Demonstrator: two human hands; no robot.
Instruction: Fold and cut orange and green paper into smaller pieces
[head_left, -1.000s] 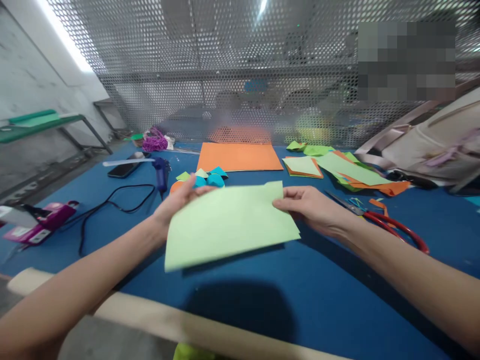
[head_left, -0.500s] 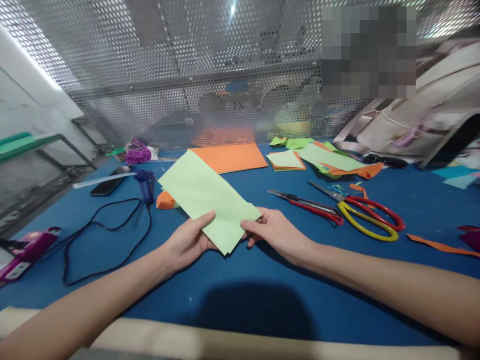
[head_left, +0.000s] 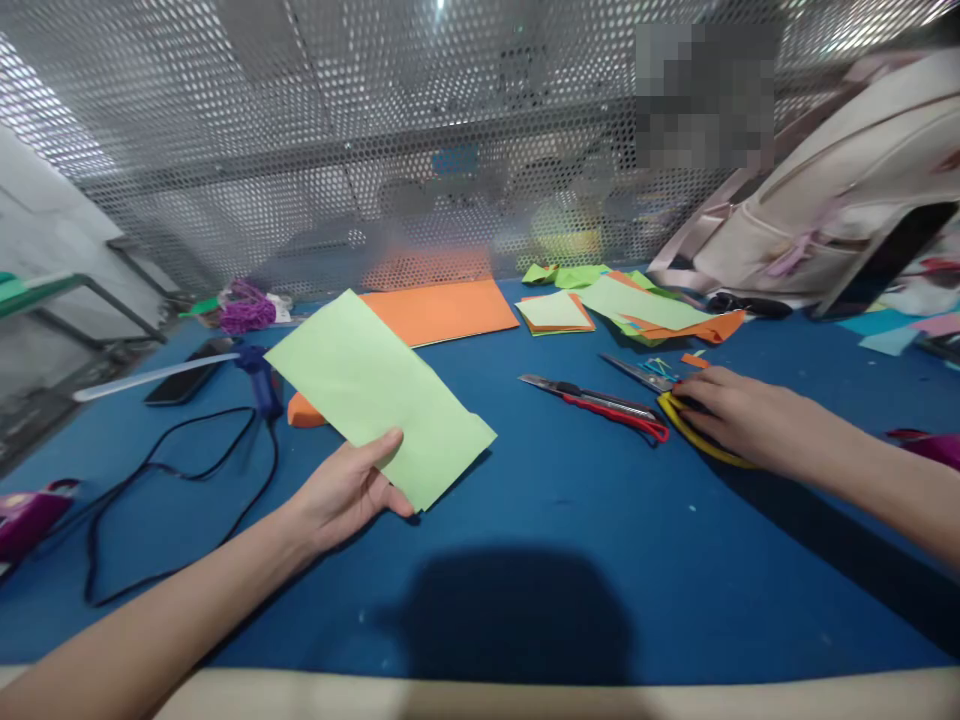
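Note:
My left hand (head_left: 341, 500) pinches the near lower edge of a light green folded sheet of paper (head_left: 382, 385), thumb on top and fingers beneath. The sheet is held tilted over the blue table (head_left: 540, 570). On the right, my right hand (head_left: 750, 415) lies over the handles of the scissors (head_left: 694, 434), its fingers curled on them. Part of the yellow handle shows; the red one is mostly covered. The blades point left and away. A box cutter (head_left: 600, 400) with a red handle lies between the sheet and the scissors.
Orange paper (head_left: 450, 310), a small paper stack (head_left: 556, 312) and green and orange sheets (head_left: 645, 303) lie along the back by a perforated metal panel (head_left: 330, 200). A blue glue gun (head_left: 259, 382), its cord, a phone (head_left: 191, 372) and purple yarn (head_left: 247, 308) lie left. A backpack (head_left: 825, 200) stands back right.
My right hand has let go of the green paper and moved right onto the scissors' handles. My left hand still holds the paper, which sits slightly further left in view.

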